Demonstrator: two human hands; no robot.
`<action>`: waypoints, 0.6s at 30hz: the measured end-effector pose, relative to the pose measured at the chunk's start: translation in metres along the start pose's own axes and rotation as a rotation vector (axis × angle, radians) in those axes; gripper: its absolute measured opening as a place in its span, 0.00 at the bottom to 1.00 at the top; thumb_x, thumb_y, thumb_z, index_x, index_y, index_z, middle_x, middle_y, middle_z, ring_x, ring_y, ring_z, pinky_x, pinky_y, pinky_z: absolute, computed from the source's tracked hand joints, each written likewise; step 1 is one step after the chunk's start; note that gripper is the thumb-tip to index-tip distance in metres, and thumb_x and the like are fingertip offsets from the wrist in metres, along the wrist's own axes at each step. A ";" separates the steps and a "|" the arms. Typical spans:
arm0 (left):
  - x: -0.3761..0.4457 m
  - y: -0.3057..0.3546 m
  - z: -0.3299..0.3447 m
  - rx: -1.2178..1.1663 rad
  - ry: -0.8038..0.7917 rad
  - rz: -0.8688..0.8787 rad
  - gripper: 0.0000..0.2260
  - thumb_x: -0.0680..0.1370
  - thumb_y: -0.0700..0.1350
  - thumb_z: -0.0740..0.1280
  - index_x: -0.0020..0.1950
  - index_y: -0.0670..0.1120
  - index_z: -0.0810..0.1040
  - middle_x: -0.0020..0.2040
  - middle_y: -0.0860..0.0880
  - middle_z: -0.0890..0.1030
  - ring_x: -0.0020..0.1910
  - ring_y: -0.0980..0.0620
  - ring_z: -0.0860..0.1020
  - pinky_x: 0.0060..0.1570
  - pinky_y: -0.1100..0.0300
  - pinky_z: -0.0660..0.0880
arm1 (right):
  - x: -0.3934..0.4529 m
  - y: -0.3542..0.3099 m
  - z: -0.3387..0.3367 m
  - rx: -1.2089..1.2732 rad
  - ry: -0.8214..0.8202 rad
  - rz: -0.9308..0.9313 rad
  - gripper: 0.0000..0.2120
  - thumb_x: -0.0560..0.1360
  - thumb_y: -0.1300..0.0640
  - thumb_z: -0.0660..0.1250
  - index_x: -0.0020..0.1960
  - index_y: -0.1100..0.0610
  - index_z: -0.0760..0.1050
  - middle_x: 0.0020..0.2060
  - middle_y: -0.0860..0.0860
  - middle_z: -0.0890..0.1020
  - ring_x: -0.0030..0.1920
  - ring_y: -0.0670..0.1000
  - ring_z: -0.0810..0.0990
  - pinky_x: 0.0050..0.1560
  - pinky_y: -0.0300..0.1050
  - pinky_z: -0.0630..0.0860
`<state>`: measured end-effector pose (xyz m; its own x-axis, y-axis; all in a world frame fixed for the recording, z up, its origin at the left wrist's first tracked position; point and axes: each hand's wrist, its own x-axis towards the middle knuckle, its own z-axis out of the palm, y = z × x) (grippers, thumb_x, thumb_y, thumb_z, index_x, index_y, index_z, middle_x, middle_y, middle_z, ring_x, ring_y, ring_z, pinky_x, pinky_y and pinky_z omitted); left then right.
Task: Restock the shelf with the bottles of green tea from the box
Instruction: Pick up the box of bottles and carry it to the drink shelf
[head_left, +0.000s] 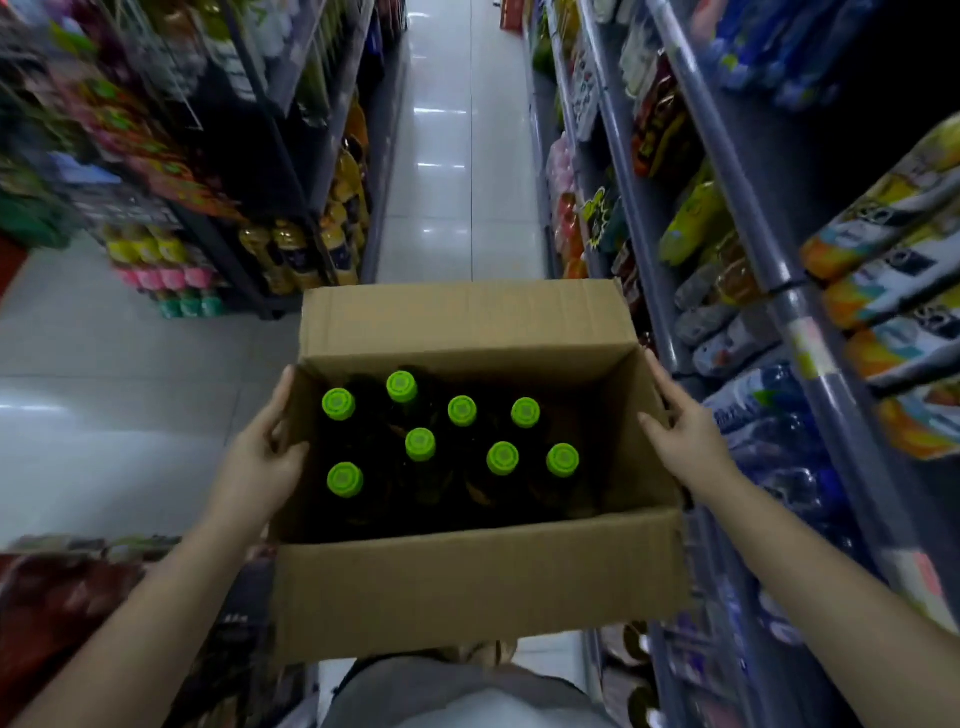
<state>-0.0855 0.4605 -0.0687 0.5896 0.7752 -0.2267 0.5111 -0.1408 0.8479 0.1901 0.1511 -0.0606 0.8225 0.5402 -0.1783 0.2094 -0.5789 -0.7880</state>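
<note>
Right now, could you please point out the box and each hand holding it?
box (478, 577), head view, near wall.
left hand (262, 460), head view, back.
right hand (688, 434), head view, back.

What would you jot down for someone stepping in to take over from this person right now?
Left hand: grips the left wall of the cardboard box, thumb over the rim.
Right hand: lies against the right wall, fingers fairly straight.
The box is carried open in the aisle, shelves on both sides.
Eight green-capped bottles stand upright inside.
Done: nothing shelved, as far as the picture shows.
Left: find the green tea spot, set the box down, move all eight bottles onto the shelf.
</note>
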 end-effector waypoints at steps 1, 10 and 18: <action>0.018 0.002 0.003 0.033 0.008 0.012 0.35 0.76 0.33 0.63 0.72 0.66 0.59 0.60 0.57 0.74 0.59 0.54 0.75 0.55 0.55 0.74 | 0.019 -0.002 0.000 0.023 -0.009 0.005 0.33 0.78 0.66 0.61 0.74 0.38 0.57 0.56 0.43 0.79 0.48 0.44 0.81 0.48 0.45 0.80; 0.186 0.057 0.015 0.112 -0.115 0.052 0.36 0.77 0.38 0.63 0.69 0.75 0.55 0.58 0.53 0.78 0.53 0.48 0.80 0.52 0.43 0.78 | 0.170 -0.020 0.001 0.068 0.036 0.009 0.34 0.77 0.66 0.62 0.73 0.36 0.58 0.56 0.30 0.73 0.64 0.52 0.75 0.59 0.44 0.71; 0.318 0.114 0.026 0.086 -0.096 0.069 0.36 0.77 0.37 0.64 0.69 0.74 0.57 0.58 0.51 0.79 0.56 0.51 0.79 0.57 0.46 0.77 | 0.307 -0.053 -0.010 0.080 0.046 0.004 0.36 0.76 0.67 0.62 0.71 0.33 0.58 0.66 0.38 0.72 0.64 0.52 0.75 0.64 0.50 0.72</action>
<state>0.1761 0.6747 -0.0566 0.6801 0.7001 -0.2176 0.5166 -0.2470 0.8198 0.4365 0.3415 -0.0680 0.8470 0.5084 -0.1553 0.1651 -0.5293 -0.8322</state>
